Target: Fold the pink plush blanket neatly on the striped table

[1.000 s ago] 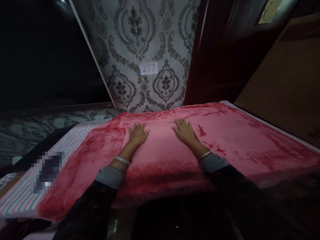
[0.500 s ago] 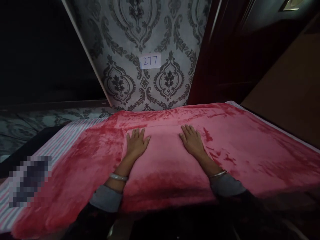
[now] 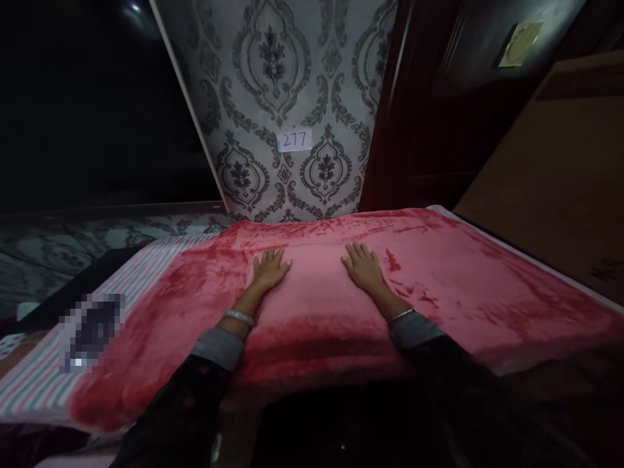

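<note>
A pink-red plush blanket (image 3: pixel 468 279) covers most of the surface before me. On it lies a folded pink plush piece (image 3: pixel 316 292), its near side a darker red. My left hand (image 3: pixel 270 268) rests flat on the left far corner of this folded piece, fingers apart and pointing away from me. Across from it, my right hand (image 3: pixel 363 265) presses flat near the right far corner, fingers also stretched out. Neither hand grips anything. Bracelets circle both wrists below grey cuffs.
A striped cloth (image 3: pixel 131 279) shows beneath the blanket on the left, with a pixelated dark object (image 3: pixel 95 328) on it. Behind stands a patterned wall with a paper label (image 3: pixel 295 140) reading 277. A large dark screen (image 3: pixel 97 110) is at left, a brown cardboard panel (image 3: pixel 550 169) at right.
My view has tilted up a little, so the wall label sits lower in the picture. Both hands stay flat on the folded plush piece, in nearly the same places.
</note>
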Tool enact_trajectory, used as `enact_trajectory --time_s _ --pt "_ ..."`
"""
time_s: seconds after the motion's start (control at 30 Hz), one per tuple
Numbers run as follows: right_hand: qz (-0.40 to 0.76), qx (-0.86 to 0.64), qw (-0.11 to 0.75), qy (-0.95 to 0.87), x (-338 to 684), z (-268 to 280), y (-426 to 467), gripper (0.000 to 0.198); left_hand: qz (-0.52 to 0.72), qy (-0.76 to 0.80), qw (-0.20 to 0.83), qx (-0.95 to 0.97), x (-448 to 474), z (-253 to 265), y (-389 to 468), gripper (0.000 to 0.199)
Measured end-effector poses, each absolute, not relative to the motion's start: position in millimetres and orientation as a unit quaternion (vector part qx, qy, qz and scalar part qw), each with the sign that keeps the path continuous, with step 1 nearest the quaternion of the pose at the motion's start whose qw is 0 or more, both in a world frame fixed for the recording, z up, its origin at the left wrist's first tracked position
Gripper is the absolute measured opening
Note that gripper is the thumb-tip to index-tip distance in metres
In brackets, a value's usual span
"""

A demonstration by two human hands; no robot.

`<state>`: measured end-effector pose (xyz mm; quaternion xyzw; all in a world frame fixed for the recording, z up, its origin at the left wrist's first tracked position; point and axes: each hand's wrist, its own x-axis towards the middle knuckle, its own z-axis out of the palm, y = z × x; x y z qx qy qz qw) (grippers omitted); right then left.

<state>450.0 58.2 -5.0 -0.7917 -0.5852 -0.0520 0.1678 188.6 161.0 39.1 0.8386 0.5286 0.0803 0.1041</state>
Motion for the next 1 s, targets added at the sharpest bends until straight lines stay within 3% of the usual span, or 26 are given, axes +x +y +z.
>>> enact_trajectory --time_s 0.17,0.27,0.5,0.8,1.0 --pt "0.024 -0.784 0.134 -0.606 449 26 57 0.054 0.094 0.439 0.139 0.883 176 61 107 0.058" --pt "0.015 -0.691 0.146 -0.707 424 41 50 0.054 0.116 0.320 0.119 0.933 173 47 41 0.053" --pt "0.026 -0.468 0.047 -0.882 381 28 47 0.057 0.177 0.270 0.003 0.946 181 -26 -35 0.078" --pt "-0.051 -0.683 0.054 -0.726 468 9 90 0.055 0.208 0.271 -0.029 0.939 180 -39 -37 0.075" --pt "-0.049 -0.694 0.103 -0.711 475 -7 87 0.056 0.218 0.269 -0.032 0.938 180 -42 -36 0.068"
